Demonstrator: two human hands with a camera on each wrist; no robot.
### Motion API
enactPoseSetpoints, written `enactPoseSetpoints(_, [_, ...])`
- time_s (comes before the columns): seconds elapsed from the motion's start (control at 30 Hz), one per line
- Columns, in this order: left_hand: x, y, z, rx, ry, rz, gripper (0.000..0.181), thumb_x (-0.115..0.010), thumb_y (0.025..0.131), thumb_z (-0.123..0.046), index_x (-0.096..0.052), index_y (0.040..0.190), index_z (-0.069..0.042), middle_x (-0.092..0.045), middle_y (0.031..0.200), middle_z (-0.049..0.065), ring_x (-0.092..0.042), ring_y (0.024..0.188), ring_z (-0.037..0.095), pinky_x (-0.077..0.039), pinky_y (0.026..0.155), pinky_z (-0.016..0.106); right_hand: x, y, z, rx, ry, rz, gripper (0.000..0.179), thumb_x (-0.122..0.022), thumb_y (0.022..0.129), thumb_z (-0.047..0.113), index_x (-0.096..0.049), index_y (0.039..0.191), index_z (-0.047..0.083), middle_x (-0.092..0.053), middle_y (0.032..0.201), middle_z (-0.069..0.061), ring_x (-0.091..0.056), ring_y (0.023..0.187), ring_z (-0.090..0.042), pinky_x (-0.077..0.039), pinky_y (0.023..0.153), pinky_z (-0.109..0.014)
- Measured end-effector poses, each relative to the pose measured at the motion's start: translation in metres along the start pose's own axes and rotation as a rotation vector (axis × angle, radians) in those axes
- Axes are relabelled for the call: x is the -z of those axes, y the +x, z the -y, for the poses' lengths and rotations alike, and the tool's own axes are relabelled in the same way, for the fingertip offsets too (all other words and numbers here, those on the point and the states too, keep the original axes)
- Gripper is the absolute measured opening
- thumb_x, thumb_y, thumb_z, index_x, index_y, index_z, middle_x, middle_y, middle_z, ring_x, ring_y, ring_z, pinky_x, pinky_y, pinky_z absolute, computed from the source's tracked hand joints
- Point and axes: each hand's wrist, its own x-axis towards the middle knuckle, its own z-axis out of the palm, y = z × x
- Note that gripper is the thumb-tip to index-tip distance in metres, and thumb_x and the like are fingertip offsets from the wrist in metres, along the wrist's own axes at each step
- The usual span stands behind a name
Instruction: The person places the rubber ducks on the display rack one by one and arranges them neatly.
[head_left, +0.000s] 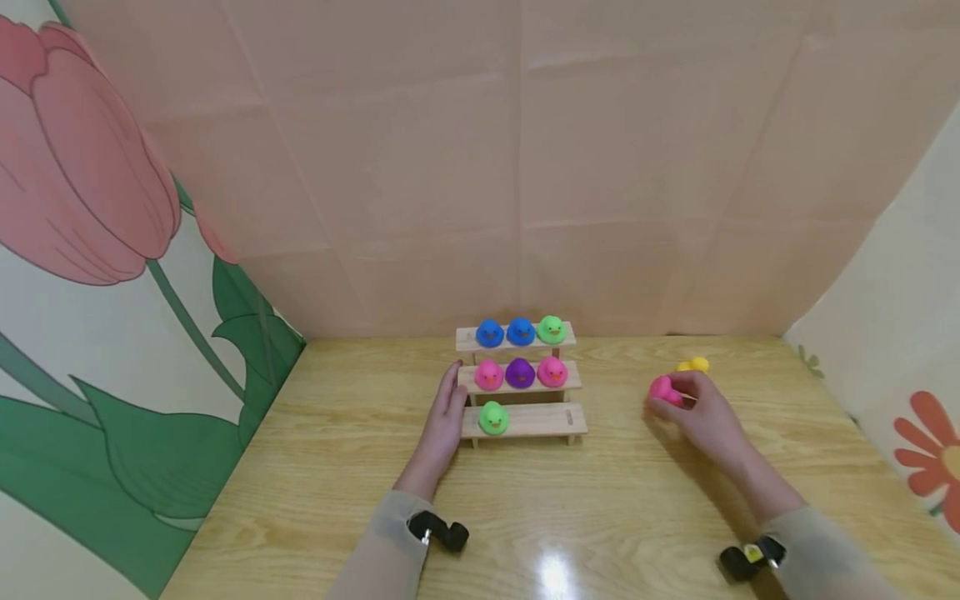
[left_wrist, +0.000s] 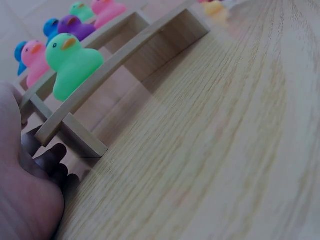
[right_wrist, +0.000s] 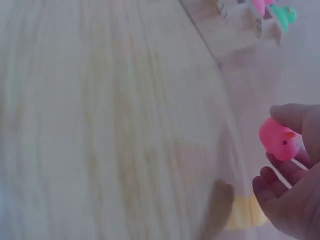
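Observation:
A three-tier wooden stand (head_left: 525,421) stands on the table, holding several rubber ducks. My left hand (head_left: 444,417) holds the stand's left end by the middle tier; in the left wrist view, dark curled fingers (left_wrist: 52,155) show beneath the board ends. To the right of the stand, my right hand (head_left: 701,417) pinches a pink rubber duck (head_left: 664,391) between thumb and fingers. The right wrist view shows this pink duck (right_wrist: 281,140) with its beak and eye. A yellow duck (head_left: 697,364) lies on the table just behind the right hand, partly hidden.
Two blue ducks (head_left: 521,332) and a green duck (head_left: 551,330) sit on the top tier. A purple duck (head_left: 520,373) stands between two pink ducks (head_left: 489,375) on the middle tier. One green duck (head_left: 493,418) is at the lowest tier's left. A pinkish backdrop (head_left: 517,167) rises behind the table.

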Motion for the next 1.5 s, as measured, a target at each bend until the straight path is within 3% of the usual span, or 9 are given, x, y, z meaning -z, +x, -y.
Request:
enactPoseSetpoints(0.13, [0.0, 0.0, 0.0, 0.002, -0.009, 0.004, 0.059, -0.039, 0.118, -0.059, -0.024, 0.174, -0.05, -0.024, 0.182, -0.004, -0.021, 0.167, 0.029, -0.016, 0.135, 0.059, -0.003, -0.002, 0.009, 0.036, -0.002, -0.033, 0.064, -0.081, 0.105, 0.027, -0.051, 0.15, -0.007, -0.06, 0.142, -0.031, -0.06, 0.129, -0.043, -0.043, 0.087, -0.001])
enactPoseSetpoints(0.37, [0.0, 0.0, 0.0, -0.002, 0.0, 0.0, 0.058, -0.038, 0.118, -0.059, -0.023, 0.173, -0.051, -0.025, 0.182, -0.004, -0.021, 0.167, 0.029, -0.015, 0.134, 0.06, -0.005, -0.007, 0.027, 0.061, 0.032, -0.022, 0.067, -0.082, 0.104, 0.03, -0.051, 0.154, -0.003, -0.057, 0.146, -0.028, -0.063, 0.128, -0.048, -0.048, 0.086, -0.004])
enactPoseSetpoints(0.8, [0.0, 0.0, -0.002, -0.005, 0.003, -0.014, 0.059, -0.039, 0.118, -0.058, -0.026, 0.174, -0.049, -0.027, 0.181, -0.002, -0.02, 0.167, 0.032, -0.015, 0.134, 0.061, -0.022, -0.017, 0.072, 0.263, 0.052, -0.007, 0.052, -0.087, 0.098, 0.011, -0.065, 0.145, 0.002, -0.055, 0.139, -0.016, -0.059, 0.115, -0.02, -0.057, 0.094, -0.015])
enactPoseSetpoints(1.0, [0.0, 0.0, -0.001, -0.015, 0.004, -0.015, 0.06, -0.039, 0.117, -0.059, -0.026, 0.174, -0.047, -0.027, 0.181, -0.001, -0.02, 0.167, 0.032, -0.015, 0.134, 0.061, -0.036, -0.021, 0.089, 0.349, 0.063, 0.011, 0.055, -0.089, 0.094, 0.003, -0.065, 0.144, 0.001, -0.059, 0.136, -0.016, -0.062, 0.115, -0.024, -0.055, 0.095, -0.012])
enactPoseSetpoints(1.13, [0.0, 0.0, -0.002, -0.009, 0.011, -0.013, 0.059, -0.039, 0.117, -0.06, -0.026, 0.174, -0.048, -0.027, 0.181, -0.003, -0.02, 0.167, 0.031, -0.016, 0.134, 0.06, -0.045, -0.024, 0.096, 0.337, 0.031, 0.049, 0.057, -0.088, 0.095, 0.004, -0.062, 0.146, 0.002, -0.062, 0.139, -0.013, -0.065, 0.119, -0.03, -0.061, 0.102, -0.033])
enactPoseSetpoints(1.27, [0.0, 0.0, -0.001, -0.004, 0.013, -0.01, 0.059, -0.039, 0.117, -0.06, -0.026, 0.174, -0.049, -0.027, 0.181, -0.002, -0.02, 0.167, 0.031, -0.016, 0.134, 0.059, -0.054, -0.025, 0.1, 0.317, 0.016, 0.086, 0.053, -0.088, 0.096, 0.005, -0.064, 0.144, 0.007, -0.066, 0.139, -0.009, -0.067, 0.122, -0.03, -0.059, 0.105, -0.057])
enactPoseSetpoints(1.5, [0.0, 0.001, 0.0, -0.024, -0.011, -0.009, 0.059, -0.04, 0.118, -0.057, -0.026, 0.175, -0.046, -0.027, 0.181, 0.0, -0.02, 0.167, 0.032, -0.015, 0.135, 0.06, -0.072, -0.025, 0.106, 0.373, 0.022, 0.125, 0.044, -0.087, 0.096, 0.005, -0.071, 0.137, 0.012, -0.073, 0.131, -0.001, -0.069, 0.122, -0.027, -0.059, 0.106, -0.058])
